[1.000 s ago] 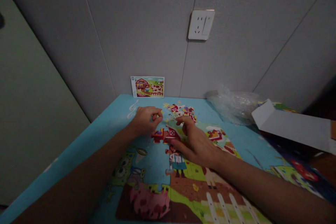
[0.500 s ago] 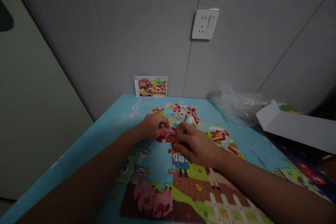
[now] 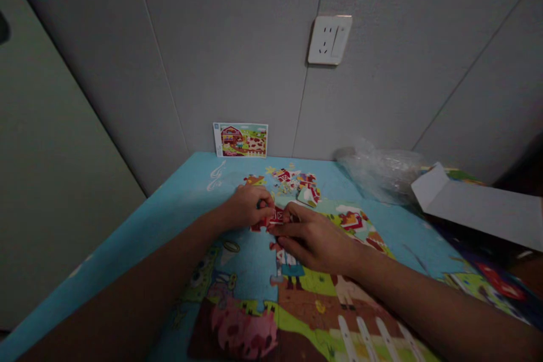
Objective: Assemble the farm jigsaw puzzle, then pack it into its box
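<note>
A partly joined jigsaw puzzle (image 3: pixel 314 317) with a farm picture lies on the blue table. At its upper left edge, my left hand (image 3: pixel 250 206) pinches a red puzzle piece (image 3: pixel 258 226) between thumb and fingers. Close beside it, my right hand (image 3: pixel 311 237) rests on the puzzle, its fingertips pressed at the red barn pieces (image 3: pixel 278 215). Whether the right fingers grip a piece or only push on it is hidden. Just beyond both hands is a pile of loose puzzle pieces (image 3: pixel 288 178).
A small picture card (image 3: pixel 241 140) of the farm leans against the wall. To the right lie a crumpled clear plastic bag (image 3: pixel 377 175) and an open white box (image 3: pixel 479 203). The blue table surface (image 3: pixel 169 203) carries printed cartoon figures. A socket (image 3: pixel 330 39) is on the wall.
My right hand's fingertips have shifted slightly left and down along the red barn pieces. The left hand keeps its pinch. The whole view has moved a little.
</note>
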The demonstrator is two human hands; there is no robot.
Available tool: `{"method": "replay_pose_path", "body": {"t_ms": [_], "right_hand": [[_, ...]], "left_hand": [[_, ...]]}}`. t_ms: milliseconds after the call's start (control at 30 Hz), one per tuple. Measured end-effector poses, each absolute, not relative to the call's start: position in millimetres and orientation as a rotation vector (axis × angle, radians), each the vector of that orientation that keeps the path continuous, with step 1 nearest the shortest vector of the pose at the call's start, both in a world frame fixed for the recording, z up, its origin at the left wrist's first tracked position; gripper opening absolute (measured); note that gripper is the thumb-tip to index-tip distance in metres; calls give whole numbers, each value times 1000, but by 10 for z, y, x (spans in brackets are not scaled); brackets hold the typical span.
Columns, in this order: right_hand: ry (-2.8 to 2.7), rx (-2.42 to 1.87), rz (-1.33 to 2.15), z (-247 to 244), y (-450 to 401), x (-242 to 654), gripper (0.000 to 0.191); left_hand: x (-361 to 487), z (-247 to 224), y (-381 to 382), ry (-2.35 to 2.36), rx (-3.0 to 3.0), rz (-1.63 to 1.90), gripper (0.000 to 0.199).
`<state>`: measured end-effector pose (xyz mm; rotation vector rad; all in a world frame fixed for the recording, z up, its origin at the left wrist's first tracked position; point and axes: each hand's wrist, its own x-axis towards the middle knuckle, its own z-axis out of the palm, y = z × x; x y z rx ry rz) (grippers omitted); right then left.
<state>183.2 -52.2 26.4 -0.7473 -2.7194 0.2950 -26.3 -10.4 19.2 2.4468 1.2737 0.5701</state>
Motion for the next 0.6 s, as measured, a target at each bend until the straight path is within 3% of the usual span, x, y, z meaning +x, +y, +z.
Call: {"method": "replay_pose_path", "body": {"t_ms": [233, 400, 600], "right_hand": [[-2571, -765, 284, 192, -482, 1853, 17], [-2474, -799, 308, 181, -476, 1875, 33], [-2683, -783, 323, 218, -506, 1858, 23]], "left_hand": [[-256, 205, -108, 1329, 2435, 535, 10], [-261, 222, -108, 1345, 2476, 517, 11], [-312, 243, -50, 1486, 2402, 806, 18]]}}
